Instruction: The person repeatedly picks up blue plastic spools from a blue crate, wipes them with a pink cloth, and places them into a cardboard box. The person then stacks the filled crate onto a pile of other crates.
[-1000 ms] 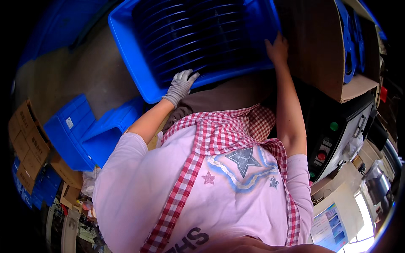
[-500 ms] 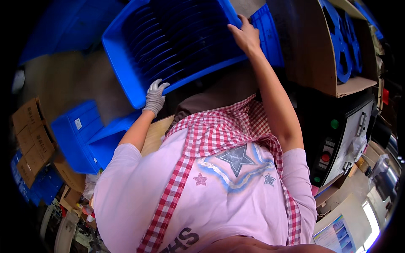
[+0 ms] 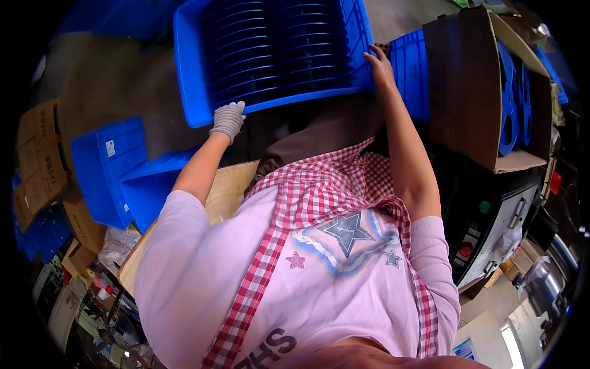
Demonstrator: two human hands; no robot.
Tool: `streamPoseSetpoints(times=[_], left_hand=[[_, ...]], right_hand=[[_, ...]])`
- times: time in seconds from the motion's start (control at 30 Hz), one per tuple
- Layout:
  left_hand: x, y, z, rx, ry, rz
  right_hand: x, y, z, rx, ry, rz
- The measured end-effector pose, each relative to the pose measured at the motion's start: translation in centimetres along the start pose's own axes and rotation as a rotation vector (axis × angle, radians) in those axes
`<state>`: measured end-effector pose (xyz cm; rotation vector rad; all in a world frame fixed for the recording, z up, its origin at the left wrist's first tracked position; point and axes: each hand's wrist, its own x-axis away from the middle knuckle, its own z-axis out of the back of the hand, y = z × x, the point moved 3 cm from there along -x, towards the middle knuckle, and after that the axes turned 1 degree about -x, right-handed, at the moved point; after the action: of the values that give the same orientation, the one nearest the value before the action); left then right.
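Observation:
A large blue plastic crate (image 3: pixel 185 80) lies across the top of the view. Two rows of thin dark discs (image 3: pixel 246 58) with bluish edges stand packed on edge inside it. At the crate's near left corner, my left hand (image 3: pixel 228 119), in a pale grey knit glove, is closed on the rim. My bare right hand (image 3: pixel 382 69) holds the right side wall, fingers bent over its edge. The undersides of both grips are hidden.
Blue bins (image 3: pixel 107 169) stand at the left beside stacked cardboard boxes (image 3: pixel 43 157). To the right, an open cardboard box (image 3: pixel 461 92) with blue reels (image 3: pixel 510 98) sits above a black machine with buttons (image 3: pixel 476 227). A wooden surface (image 3: pixel 230 190) is beside my left forearm.
The crate has turned from a slant to nearly level and sits farther right and higher in view. Both hands have moved with it; my left fingers have closed more over the rim.

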<state>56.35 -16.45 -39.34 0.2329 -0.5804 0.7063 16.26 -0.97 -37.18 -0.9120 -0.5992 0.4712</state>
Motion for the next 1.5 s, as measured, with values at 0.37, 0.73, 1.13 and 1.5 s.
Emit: streamPoseSetpoints(times=[0.37,0.73,1.13,1.5], left_hand=[[0.3,3.7,0.3,0.120,-0.143,-0.160],[2.4,2.3,-2.0,0.179,0.000,0.020],[3.8,0.2,-2.5,0.160,-0.110,-0.014],[2.5,-3.9,1.4,-0.057,-0.153,-0.031]], right_hand=[[6.3,10.3,5.1,0.254,0.024,-0.160],[3.2,10.6,2.2,0.073,-0.107,-0.329],[0.6,2.8,1.0,0.172,-0.071,-0.279],[1.1,3.1,-2.5,0.416,-0.190,-0.135]])
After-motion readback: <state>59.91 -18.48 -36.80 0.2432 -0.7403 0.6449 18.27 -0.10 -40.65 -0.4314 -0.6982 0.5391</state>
